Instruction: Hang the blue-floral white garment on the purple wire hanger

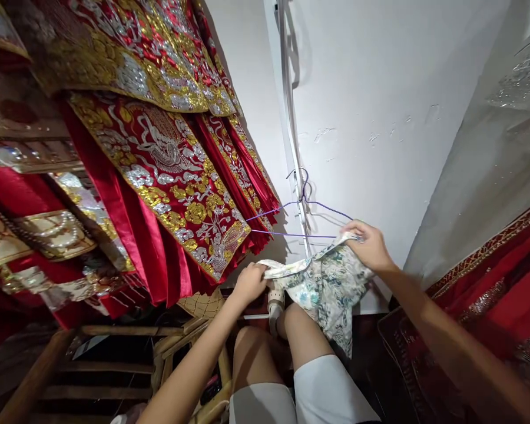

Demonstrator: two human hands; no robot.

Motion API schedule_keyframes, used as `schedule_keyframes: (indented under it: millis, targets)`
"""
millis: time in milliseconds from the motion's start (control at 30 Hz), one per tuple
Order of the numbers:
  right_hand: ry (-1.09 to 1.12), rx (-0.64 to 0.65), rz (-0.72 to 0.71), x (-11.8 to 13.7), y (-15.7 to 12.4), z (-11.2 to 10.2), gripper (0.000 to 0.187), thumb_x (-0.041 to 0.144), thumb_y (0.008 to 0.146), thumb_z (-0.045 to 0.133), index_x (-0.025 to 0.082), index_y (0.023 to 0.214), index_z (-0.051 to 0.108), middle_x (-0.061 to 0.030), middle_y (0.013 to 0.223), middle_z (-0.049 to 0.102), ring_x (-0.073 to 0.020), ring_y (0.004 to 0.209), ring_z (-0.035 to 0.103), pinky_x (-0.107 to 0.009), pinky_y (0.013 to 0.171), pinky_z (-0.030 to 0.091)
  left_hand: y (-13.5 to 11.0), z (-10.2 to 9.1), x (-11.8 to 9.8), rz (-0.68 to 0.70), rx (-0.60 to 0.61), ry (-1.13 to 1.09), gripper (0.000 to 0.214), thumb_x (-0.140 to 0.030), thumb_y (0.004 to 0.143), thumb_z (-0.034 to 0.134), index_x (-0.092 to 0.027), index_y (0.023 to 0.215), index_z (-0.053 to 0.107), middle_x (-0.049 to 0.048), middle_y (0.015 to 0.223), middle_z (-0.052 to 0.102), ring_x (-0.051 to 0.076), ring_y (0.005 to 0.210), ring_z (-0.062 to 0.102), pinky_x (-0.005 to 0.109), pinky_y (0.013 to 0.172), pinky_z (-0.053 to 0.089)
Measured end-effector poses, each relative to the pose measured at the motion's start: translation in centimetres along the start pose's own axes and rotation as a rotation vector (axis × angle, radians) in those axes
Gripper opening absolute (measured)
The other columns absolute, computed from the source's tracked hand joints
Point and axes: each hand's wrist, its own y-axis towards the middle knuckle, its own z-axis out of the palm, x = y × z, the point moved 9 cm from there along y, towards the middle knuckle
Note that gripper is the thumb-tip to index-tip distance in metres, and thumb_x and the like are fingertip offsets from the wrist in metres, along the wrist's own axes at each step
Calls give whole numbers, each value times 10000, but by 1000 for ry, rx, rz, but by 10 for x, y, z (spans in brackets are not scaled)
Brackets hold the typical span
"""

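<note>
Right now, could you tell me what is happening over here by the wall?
A person holds a floral cloth stretched between both hands: the left hand grips one edge, the right hand the other. Just above it, a purple wire hanger hangs from a white rail on the wall. Red embroidered robes hang to the left.

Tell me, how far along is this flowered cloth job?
Done: red embroidered robes hang at left. In hand: left hand and right hand hold the flowered cloth spread below the purple wire hanger. Left: the cloth is not on the hanger yet.
</note>
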Motion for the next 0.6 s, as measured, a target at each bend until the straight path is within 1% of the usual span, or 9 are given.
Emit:
schedule_keyframes:
  millis: [67, 100, 167, 200, 267, 367, 433, 533, 600]
  targets:
    - [87, 9, -1, -14, 11, 29, 342, 277, 727, 544, 220, 1025, 703, -72, 1048, 736, -255, 1014, 653, -357, 908, 476, 4, -18, 0, 3, -73, -23, 254, -127, 876, 433, -149, 984, 661, 188, 1152, 699, 308, 1115, 598, 425, 970, 464]
    - [88, 46, 26, -23, 14, 44, 354, 290, 752, 528, 226, 1052, 705, -72, 1088, 732, -251, 1058, 641, -356, 935, 467, 4, -25, -2, 19, -100, -47, 264, -130, 886, 409, -151, 987, 651, 177, 1153, 696, 297, 1116, 595, 415, 978, 464]
    - [41, 118, 96, -42, 18, 66, 282, 331, 793, 503, 219, 940, 715, -70, 996, 740, -248, 996, 640, -339, 889, 470, 1, -36, -6, 61, -141, -109, 256, -158, 902, 383, -163, 960, 633, 157, 1120, 697, 287, 1091, 596, 408, 972, 470]
    - [11, 133, 126, -50, 17, 69, 250, 350, 803, 498, 213, 849, 702, -65, 901, 733, -244, 908, 636, -325, 826, 469, -2, -40, -6, 80, -158, -142, 248, -175, 906, 378, -172, 935, 625, 149, 1098, 698, 286, 1073, 598, 409, 966, 472]
    - [-44, 123, 150, -61, 16, 59, 218, 366, 798, 517, 213, 694, 633, -39, 724, 674, -217, 739, 573, -292, 700, 423, -8, -44, -4, 92, -178, -193, 234, -196, 907, 374, -190, 874, 606, 136, 1043, 699, 283, 1039, 602, 413, 954, 475]
    - [-136, 67, 154, -66, 15, 22, 224, 337, 756, 574, 225, 574, 508, 18, 549, 498, -168, 616, 426, -270, 598, 303, -13, -46, 2, 81, -178, -223, 228, -194, 899, 364, -208, 792, 566, 109, 948, 687, 264, 978, 603, 397, 930, 476]
    - [-224, 53, 141, -63, 17, 0, 254, 327, 751, 581, 226, 550, 461, 32, 515, 413, -153, 589, 367, -278, 575, 257, -10, -50, 1, 82, -204, -247, 221, -184, 887, 364, -209, 752, 536, 97, 890, 669, 252, 928, 594, 387, 914, 472]
    - [-327, 47, 118, -53, 20, -19, 288, 343, 777, 565, 225, 550, 433, 33, 518, 374, -143, 583, 348, -284, 565, 245, 1, -65, -3, 56, -337, -370, 188, -183, 871, 376, -198, 778, 539, 76, 859, 653, 230, 867, 585, 365, 876, 468]
    - [-320, 74, 123, -48, 19, -18, 311, 362, 791, 563, 225, 554, 415, 36, 517, 355, -137, 568, 341, -280, 551, 242, 12, -81, -6, 44, -464, -528, 173, -195, 867, 395, -188, 861, 568, 60, 896, 663, 215, 865, 594, 339, 852, 468]
